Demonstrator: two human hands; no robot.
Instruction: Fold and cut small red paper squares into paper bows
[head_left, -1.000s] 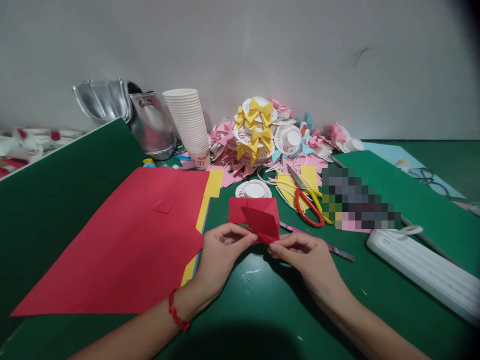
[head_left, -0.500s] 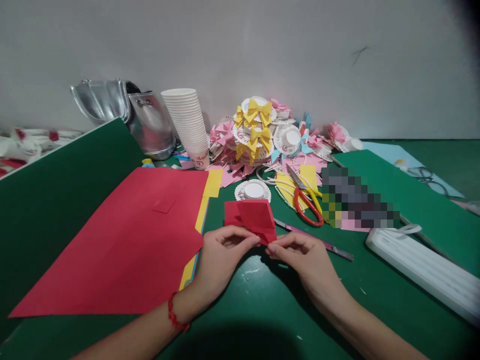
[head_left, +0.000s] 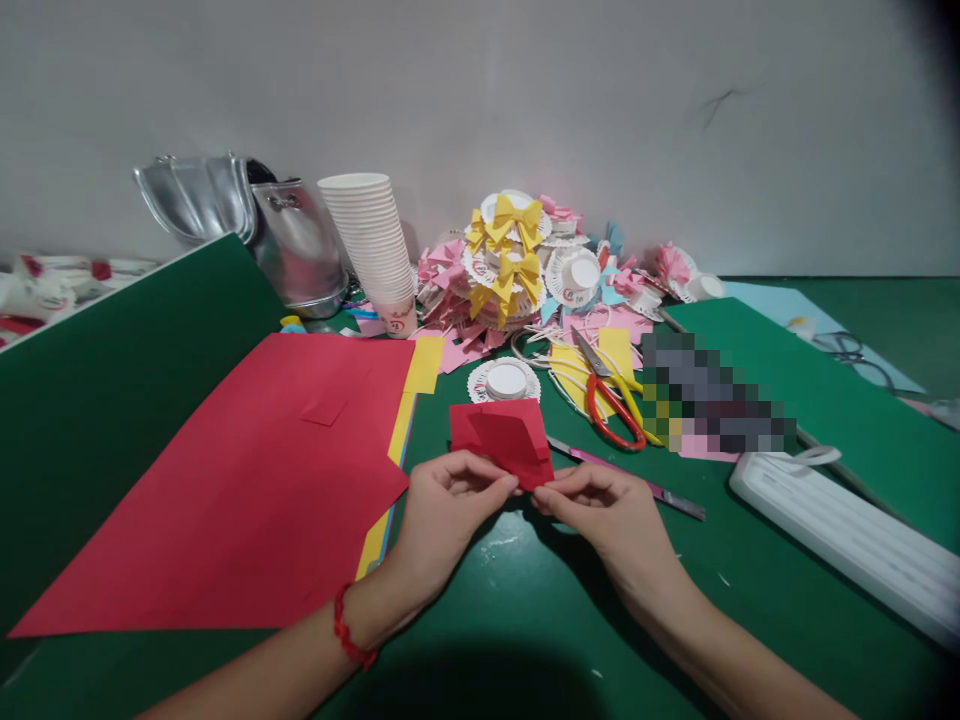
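Note:
Between my hands is a small piece of red paper (head_left: 504, 432) with a fold in it, raised a little over the green table. The thumb and fingers of my left hand (head_left: 459, 515) pinch its near edge. At the near right corner, my right hand (head_left: 604, 515) pinches the same paper. Just behind it sits a white frilled paper-cup hat shape (head_left: 507, 380). A purple-handled craft knife (head_left: 660, 495) lies to the right, partly hidden by my right hand. Left of my hands is a large red sheet (head_left: 247, 500) on top of yellow and blue sheets.
Red-handled scissors (head_left: 616, 425) lie beyond the knife. Decorated cups with yellow bows (head_left: 517, 270) are piled at the back, beside stacked paper cups (head_left: 367, 250) and a silver bag (head_left: 296, 250). A white power strip (head_left: 847, 550) and green board (head_left: 817, 390) are at right.
The folded flap of the red paper leans slightly differently. Both hands keep their pinch in nearly the same place, and the whole view has shifted slightly.

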